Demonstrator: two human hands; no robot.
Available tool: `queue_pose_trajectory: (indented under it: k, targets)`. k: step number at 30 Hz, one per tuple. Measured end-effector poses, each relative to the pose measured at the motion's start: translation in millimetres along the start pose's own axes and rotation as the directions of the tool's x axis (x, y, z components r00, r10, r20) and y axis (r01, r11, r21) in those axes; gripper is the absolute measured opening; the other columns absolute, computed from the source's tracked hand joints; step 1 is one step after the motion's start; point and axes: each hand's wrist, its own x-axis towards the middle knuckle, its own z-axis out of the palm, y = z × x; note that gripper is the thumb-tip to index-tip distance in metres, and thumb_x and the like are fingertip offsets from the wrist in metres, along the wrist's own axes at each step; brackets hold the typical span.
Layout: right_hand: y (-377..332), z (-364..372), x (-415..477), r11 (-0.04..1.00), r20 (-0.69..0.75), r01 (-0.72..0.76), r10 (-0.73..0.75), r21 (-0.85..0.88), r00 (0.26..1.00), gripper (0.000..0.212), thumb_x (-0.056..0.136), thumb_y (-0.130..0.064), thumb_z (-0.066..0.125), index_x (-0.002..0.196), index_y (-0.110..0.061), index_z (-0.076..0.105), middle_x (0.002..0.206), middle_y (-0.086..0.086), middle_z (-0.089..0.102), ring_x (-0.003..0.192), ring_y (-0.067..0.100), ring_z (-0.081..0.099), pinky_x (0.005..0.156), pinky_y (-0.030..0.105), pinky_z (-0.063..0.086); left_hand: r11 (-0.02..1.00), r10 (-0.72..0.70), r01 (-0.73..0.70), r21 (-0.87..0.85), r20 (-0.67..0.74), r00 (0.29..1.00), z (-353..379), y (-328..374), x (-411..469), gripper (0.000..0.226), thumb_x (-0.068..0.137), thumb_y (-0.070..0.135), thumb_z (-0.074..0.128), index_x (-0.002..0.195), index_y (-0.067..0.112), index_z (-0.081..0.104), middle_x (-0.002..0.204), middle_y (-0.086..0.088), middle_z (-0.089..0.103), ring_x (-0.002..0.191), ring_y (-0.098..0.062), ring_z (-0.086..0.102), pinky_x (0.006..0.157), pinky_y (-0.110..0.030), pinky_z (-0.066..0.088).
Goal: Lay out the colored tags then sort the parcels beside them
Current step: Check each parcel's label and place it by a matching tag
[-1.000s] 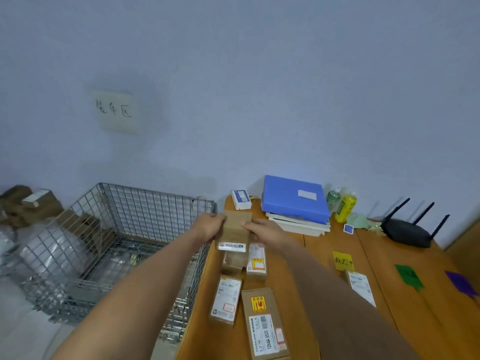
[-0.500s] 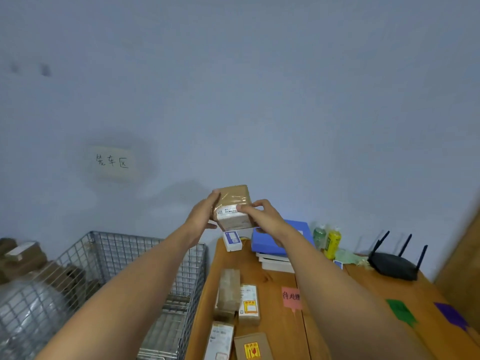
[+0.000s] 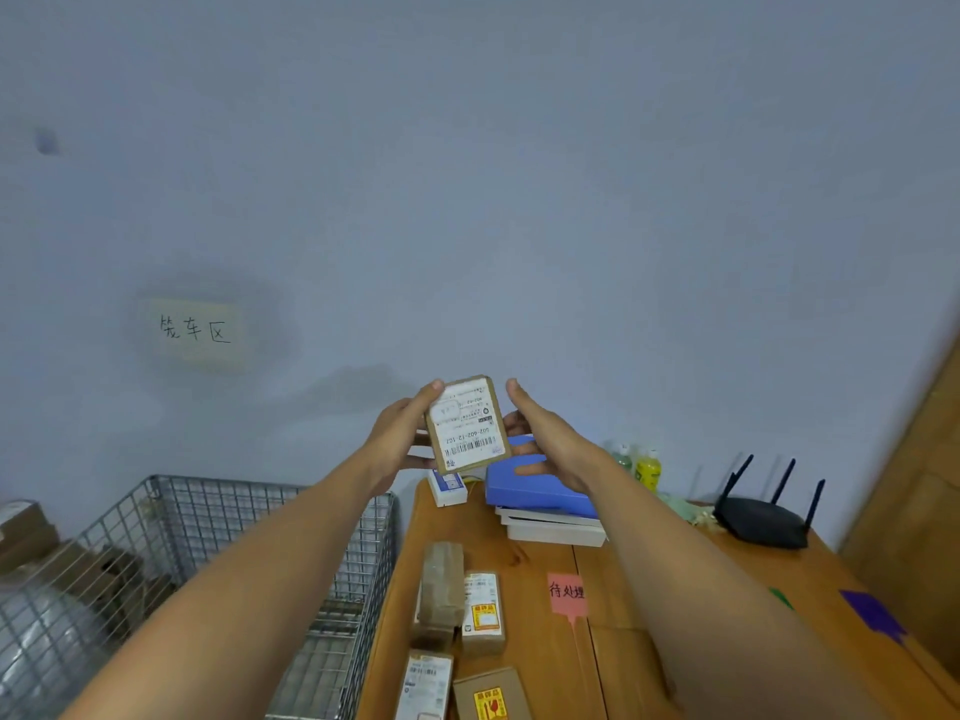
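1. Stacked brown cardboard boxes point(image 3: 26, 527): far left of the wooden table point(image 3: 540, 657), partly out of view.
2. Grey wire-mesh cage point(image 3: 208, 537): against the table's left edge.
3. Pale paper sign with handwritten characters point(image 3: 195, 330): on the wall, up and left of the table.
4. Left hand point(image 3: 400, 433): raised above the table's far left corner, thumb on the upper left corner of item 5 and fingers behind it, pinching it.
5. Small brown cardboard parcel with white shipping label point(image 3: 467, 423): held upright in the air above the table's far end, label facing the camera.
6. Right hand point(image 3: 545, 444): fingers straight behind the parcel's right edge, thumb standing clear of it.
7. Four brown labelled parcels point(image 3: 441, 584): clustered on the table's left side.
8. Blue flat folder point(image 3: 540, 491): on white books at the table's far end.
9. Pink paper tag with handwriting point(image 3: 567, 592): table centre.
10. Black three-antenna router point(image 3: 761, 522): far right of the table.
11. Purple paper tag point(image 3: 872, 613): at the table's right edge.
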Motion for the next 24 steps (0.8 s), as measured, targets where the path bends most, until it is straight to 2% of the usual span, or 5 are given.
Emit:
queue_pose_trajectory:
  k: [3,6,10,15,24]
  targets:
    - [12,-2,2,0.998,0.020,0.053,-0.054,0.042,0.998,0.058,0.080,-0.068,0.068,0.126,-0.034,0.057,0.125,-0.009,0.067,0.122,0.016,0.058,0.104,0.048,0.050,0.990,-0.003,0.007,-0.142,0.029,1.000,4,-3,2,0.063,0.090,0.070,0.055,0.119,0.016,0.070,0.108,-0.016,0.076,0.099,-0.033,0.075,0.084,-0.054,0.062]
    - [17,-2,7,0.990,-0.009,0.088,-0.087,0.109,0.996,0.061,0.081,-0.047,0.080,0.132,-0.034,0.049,0.124,-0.004,0.069,0.118,0.016,0.062,0.104,0.047,0.051,0.964,-0.036,0.059,-0.261,0.090,0.995,12,-6,2,0.053,0.095,0.064,0.052,0.119,0.020,0.068,0.114,-0.020,0.073,0.101,-0.037,0.075,0.093,-0.059,0.057]
    - [15,-8,11,0.970,-0.151,0.120,-0.088,0.214,0.985,0.061,0.083,-0.036,0.080,0.132,-0.024,0.046,0.116,-0.001,0.075,0.108,0.013,0.070,0.101,0.046,0.054,0.939,-0.098,0.151,-0.308,0.183,0.978,15,-12,3,0.046,0.097,0.057,0.055,0.125,0.020,0.062,0.122,-0.016,0.070,0.115,-0.035,0.070,0.099,-0.061,0.053]
    - [8,-22,7,0.946,-0.246,0.175,-0.108,0.271,0.963,0.037,0.089,-0.029,0.072,0.121,-0.015,0.058,0.106,0.008,0.077,0.094,0.017,0.072,0.075,0.033,0.059,0.968,-0.003,0.013,-0.251,0.040,0.999,8,-10,9,0.065,0.070,0.048,0.075,0.126,0.017,0.059,0.134,-0.008,0.062,0.127,-0.024,0.059,0.106,-0.047,0.049]
    - [-16,-22,8,0.961,-0.238,0.258,-0.229,0.099,0.944,0.025,0.091,-0.040,0.067,0.105,-0.020,0.074,0.097,0.001,0.078,0.093,0.019,0.072,0.084,0.034,0.054,0.975,-0.041,0.109,-0.194,0.323,0.945,13,-8,6,0.048,0.089,0.022,0.078,0.133,0.020,0.060,0.125,-0.014,0.072,0.117,-0.034,0.069,0.103,-0.053,0.053]
